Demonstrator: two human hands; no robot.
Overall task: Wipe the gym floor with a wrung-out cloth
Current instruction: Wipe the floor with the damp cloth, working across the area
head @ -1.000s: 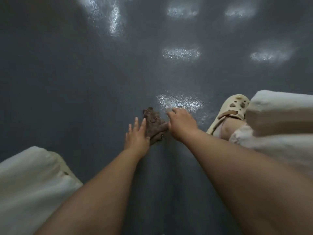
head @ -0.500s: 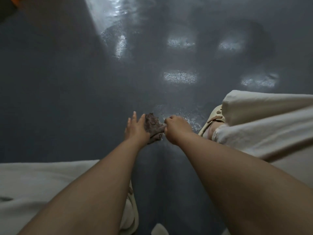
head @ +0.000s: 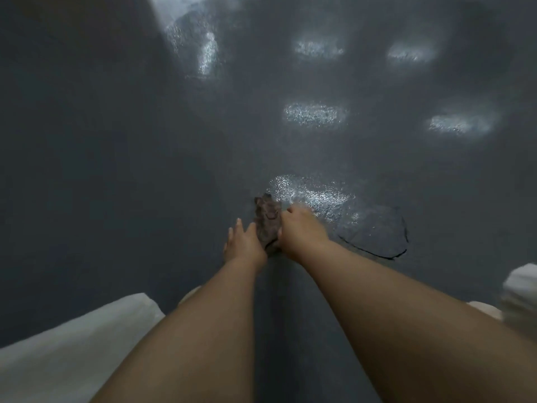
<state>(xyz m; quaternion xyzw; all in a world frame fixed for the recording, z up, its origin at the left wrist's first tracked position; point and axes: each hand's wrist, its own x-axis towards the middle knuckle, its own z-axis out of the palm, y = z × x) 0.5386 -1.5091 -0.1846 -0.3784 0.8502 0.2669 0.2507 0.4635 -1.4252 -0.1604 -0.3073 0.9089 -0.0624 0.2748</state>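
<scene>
A small crumpled brown cloth lies on the dark grey gym floor, between my two hands. My left hand lies flat on the floor with its fingers straight, its thumb side touching the cloth's left edge. My right hand is on the cloth's right side with its fingers curled down over that edge. The lower part of the cloth is hidden under my hands.
A cracked, round patch marks the floor just right of my right hand. Light reflections shine on the wet-looking floor ahead. White trouser cloth fills the lower left and shows again at the right edge.
The view has shifted: my right leg and sandal slid out toward the right edge, uncovering the cracked floor patch. Both hands stay at the cloth, which has moved slightly forward.
</scene>
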